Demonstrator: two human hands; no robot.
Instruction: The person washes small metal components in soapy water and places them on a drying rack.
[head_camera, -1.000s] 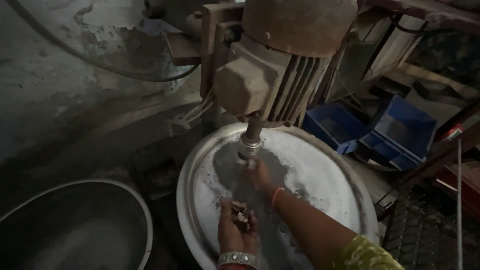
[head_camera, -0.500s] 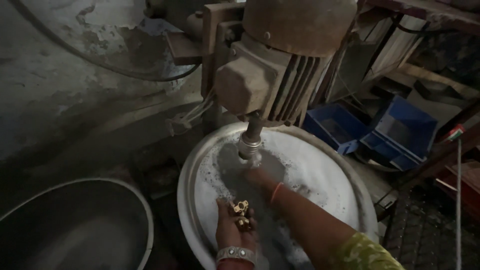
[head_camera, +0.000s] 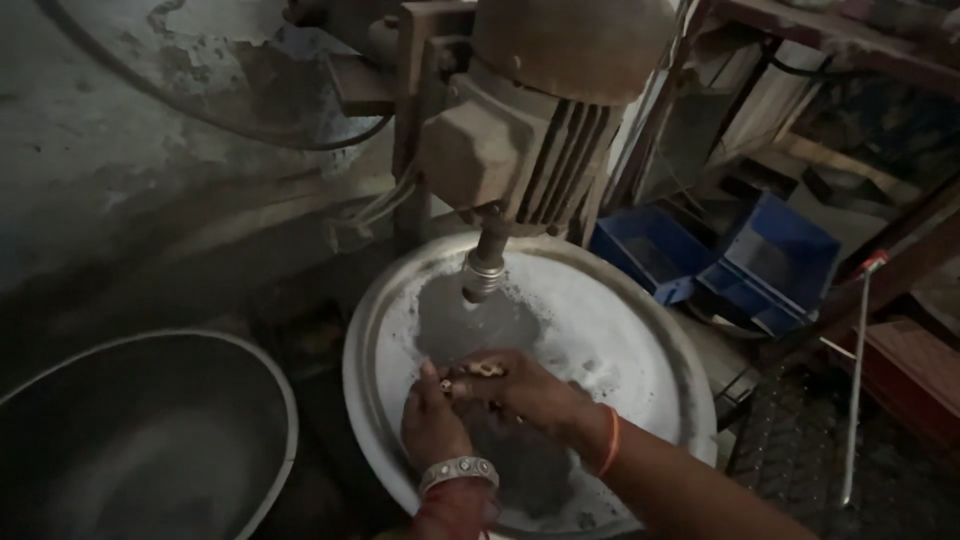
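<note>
Both hands worked low over the basin (head_camera: 620, 300), a wide, shallow metal pan set under the motor (head_camera: 530, 130) so that whatever came off the spindle (head_camera: 484, 272) fell inside its rim. The basin floor carried pale dust with a dark wet-looking patch beneath the hands.

Left hand (head_camera: 432, 425): palm turned up and cupped, fingers curled loosely under a cluster of small brass-coloured parts (head_camera: 475, 372). It served as a tray, close by the spindle. A silver bangle (head_camera: 458, 470) sat on that wrist.

Right hand (head_camera: 525, 390): laid across from the right, fingertips pinched on the parts at the left palm. Whether one piece was actually gripped or only touched, I could not tell; the light was poor. An orange band (head_camera: 611, 440) ringed the wrist.

The parts lay between the two hands, just below and in front of the spindle tip, apart from it.

The spindle pointed down and slightly forward from the motor housing. Its motion could not be judged.

Surroundings: a second, darker bowl (head_camera: 150, 440) stood to the left of the basin. Blue bins (head_camera: 740, 260) stood behind on the right, contents unclear.
</note>
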